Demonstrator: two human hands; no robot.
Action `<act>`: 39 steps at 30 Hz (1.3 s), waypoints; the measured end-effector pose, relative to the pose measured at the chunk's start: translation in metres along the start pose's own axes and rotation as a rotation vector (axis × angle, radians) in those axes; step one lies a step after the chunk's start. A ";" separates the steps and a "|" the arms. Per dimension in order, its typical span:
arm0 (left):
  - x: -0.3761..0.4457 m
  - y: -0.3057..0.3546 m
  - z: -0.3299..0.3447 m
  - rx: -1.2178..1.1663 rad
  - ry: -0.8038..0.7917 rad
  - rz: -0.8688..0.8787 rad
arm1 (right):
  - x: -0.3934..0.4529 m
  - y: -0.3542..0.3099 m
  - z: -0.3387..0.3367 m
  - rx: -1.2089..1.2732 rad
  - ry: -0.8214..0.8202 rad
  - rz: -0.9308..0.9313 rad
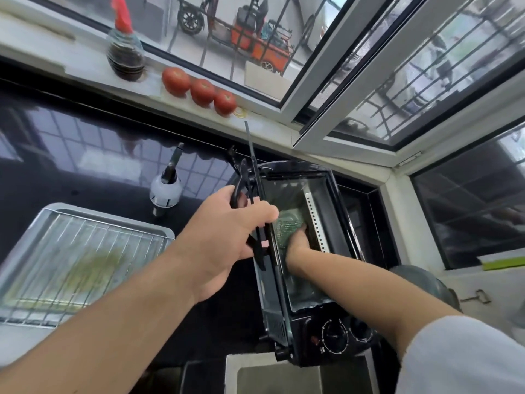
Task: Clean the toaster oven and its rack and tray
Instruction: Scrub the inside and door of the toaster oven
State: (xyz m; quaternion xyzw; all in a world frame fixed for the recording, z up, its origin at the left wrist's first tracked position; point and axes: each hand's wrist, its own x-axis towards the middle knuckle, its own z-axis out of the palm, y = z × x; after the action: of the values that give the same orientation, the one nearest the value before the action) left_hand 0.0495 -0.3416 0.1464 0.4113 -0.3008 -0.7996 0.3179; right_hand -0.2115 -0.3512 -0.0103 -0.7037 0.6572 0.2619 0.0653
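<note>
Head view: the oven (298, 280) door (257, 223) is gripped by the curled left hand (227, 240) so the cloth (288, 223), pressed by the right hand (298, 243), reaches inside; right fingers hidden.

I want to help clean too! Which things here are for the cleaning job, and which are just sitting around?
For the job: toaster oven, green scrub pad, rack, tray, left hand, right hand.

Just sitting around: three tomatoes, bottle on the sill, white spray bottle.

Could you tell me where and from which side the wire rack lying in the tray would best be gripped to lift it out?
Probably by the wire rack's near right corner, from above. It lies flat inside the raised rim of the tray, so a sideways approach is blocked, and the open wires offer a pinch there.
</note>
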 end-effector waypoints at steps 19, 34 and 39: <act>-0.006 0.000 0.006 -0.064 -0.004 -0.001 | -0.013 -0.001 -0.002 -0.331 -1.127 -0.015; -0.009 0.002 0.008 -0.101 -0.046 0.010 | 0.002 0.001 0.027 0.004 -0.606 0.072; -0.013 0.003 0.012 -0.076 -0.024 0.000 | -0.009 0.007 0.032 -0.049 -0.985 -0.030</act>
State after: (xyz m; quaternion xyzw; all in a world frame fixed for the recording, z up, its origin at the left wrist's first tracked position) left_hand 0.0458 -0.3310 0.1604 0.3895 -0.2740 -0.8153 0.3295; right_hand -0.2271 -0.3299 -0.0322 -0.5069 0.5319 0.5778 0.3554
